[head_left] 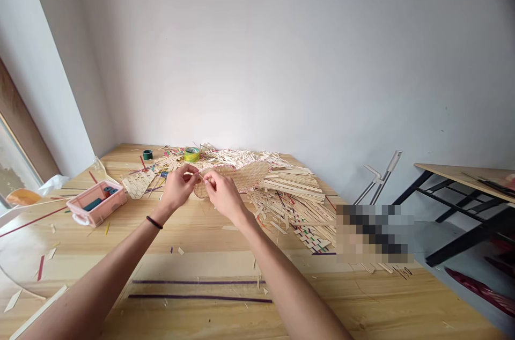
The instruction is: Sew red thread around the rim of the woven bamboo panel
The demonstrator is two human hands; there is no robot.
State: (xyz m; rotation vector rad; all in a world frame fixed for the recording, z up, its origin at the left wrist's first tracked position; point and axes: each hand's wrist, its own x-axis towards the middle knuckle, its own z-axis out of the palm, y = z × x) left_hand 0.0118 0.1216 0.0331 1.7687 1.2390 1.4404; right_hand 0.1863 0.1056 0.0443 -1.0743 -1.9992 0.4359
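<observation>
Both of my hands are raised over the far middle of the table, fingertips close together. My left hand is closed in a pinch, with a black band round its wrist. My right hand pinches too, just to the right of it. A thin pale strand runs between the two sets of fingertips; its ends are hidden. Behind and beside the hands is a woven bamboo piece with a reddish edge, curved in outline. Whether the fingers also grip its rim is hard to see.
Loose bamboo strips pile up at the back and right. A pink basket holding thread spools stands at left. Yellow tape and a green roll lie behind. Two purple strips lie in front. A second table stands at right.
</observation>
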